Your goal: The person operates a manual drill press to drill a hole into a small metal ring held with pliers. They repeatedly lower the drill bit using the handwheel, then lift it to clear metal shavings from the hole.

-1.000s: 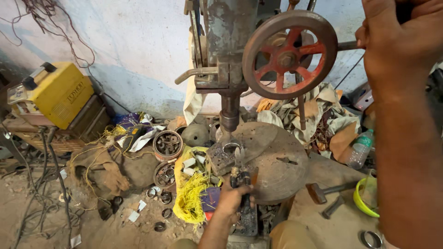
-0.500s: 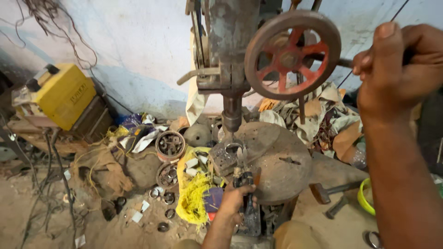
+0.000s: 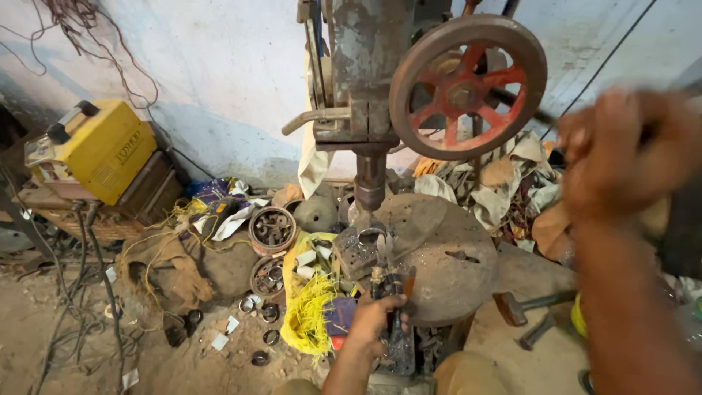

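A rusty pillar drill stands before me, its spindle point(image 3: 371, 183) low over a small metal piece point(image 3: 360, 247) on the round table point(image 3: 453, 263). My left hand point(image 3: 376, 318) is closed around the handles of pliers point(image 3: 387, 274) that grip that piece. A red-spoked wheel point(image 3: 468, 84) sits on the drill's side. My right hand point(image 3: 629, 153), blurred with motion, is closed on the feed lever point(image 3: 528, 111) to the right of the wheel.
A yellow welding machine point(image 3: 99, 150) stands at the left wall above tangled cables point(image 3: 80, 307). Tins of metal rings point(image 3: 273, 228), yellow string point(image 3: 311, 314) and rags point(image 3: 504, 183) lie around the drill's base. A hammer point(image 3: 526, 303) rests at the lower right.
My right hand has swung the feed lever downward, from the frame's top edge to mid-height. The spindle has come down closer to the piece. My left hand has stayed on the pliers.
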The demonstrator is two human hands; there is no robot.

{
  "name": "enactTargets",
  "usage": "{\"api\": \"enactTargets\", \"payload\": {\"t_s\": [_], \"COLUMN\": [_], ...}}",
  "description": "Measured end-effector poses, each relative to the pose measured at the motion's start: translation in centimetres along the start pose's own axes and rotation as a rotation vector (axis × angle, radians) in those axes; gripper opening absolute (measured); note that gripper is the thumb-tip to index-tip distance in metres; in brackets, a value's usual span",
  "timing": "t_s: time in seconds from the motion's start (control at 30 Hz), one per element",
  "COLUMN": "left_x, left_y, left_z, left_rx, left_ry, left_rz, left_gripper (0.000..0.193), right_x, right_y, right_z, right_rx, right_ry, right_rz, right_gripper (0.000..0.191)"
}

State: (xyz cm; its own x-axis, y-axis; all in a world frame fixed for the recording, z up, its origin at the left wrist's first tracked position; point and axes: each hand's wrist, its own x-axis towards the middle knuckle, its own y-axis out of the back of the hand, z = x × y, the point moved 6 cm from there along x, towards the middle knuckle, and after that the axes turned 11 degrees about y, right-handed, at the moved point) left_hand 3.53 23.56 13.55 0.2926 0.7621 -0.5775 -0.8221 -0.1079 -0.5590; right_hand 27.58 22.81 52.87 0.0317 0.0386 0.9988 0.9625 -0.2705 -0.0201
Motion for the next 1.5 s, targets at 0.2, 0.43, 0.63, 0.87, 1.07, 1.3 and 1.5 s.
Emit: {"api": "enactTargets", "payload": {"t_s": [0.2,0.43,0.63,0.87,1.07,1.3,1.5], "left_x": [-0.2,-0.7,-0.2,-0.3,-0.8,-0.7,-0.6], "left_y": [-0.1,-0.3,-0.4,-0.4,-0.5,-0.5,-0.5], "left_z": [0.0,0.0,0.0,0.0,0.1,0.2,0.4], "left_rx": [-0.001,-0.043,-0.007,-0.014,-0.034,-0.016,-0.008], "left_ry": [-0.012,0.003,-0.002,-0.009,0.007,-0.002,-0.016], "left_rz": [-0.043,-0.048,-0.037,-0.073,-0.04,-0.041,-0.033], "left_gripper": [0.025,0.025,0.024,0.022,0.022,0.02,0.02], "right_x": [-2.0,-2.6,-6.9,-6.8,-2.5,0.8,4.5], "right_y": [0.5,0.5,-0.2,0.7,-0.2,-0.8,-0.8], "right_z": [-0.7,-0.7,-1.6,-0.7,-2.0,-2.3,0.0], "right_rx": [-0.065,-0.029,-0.006,-0.066,-0.194,-0.29,-0.321], "right_ry": [0.033,-0.038,-0.012,-0.128,-0.173,-0.313,-0.409], "right_rz": [-0.014,0.039,0.186,0.064,-0.069,-0.142,-0.165], "right_gripper": [0.049,0.054,0.044,0.051,0.047,0.05,0.042]}}
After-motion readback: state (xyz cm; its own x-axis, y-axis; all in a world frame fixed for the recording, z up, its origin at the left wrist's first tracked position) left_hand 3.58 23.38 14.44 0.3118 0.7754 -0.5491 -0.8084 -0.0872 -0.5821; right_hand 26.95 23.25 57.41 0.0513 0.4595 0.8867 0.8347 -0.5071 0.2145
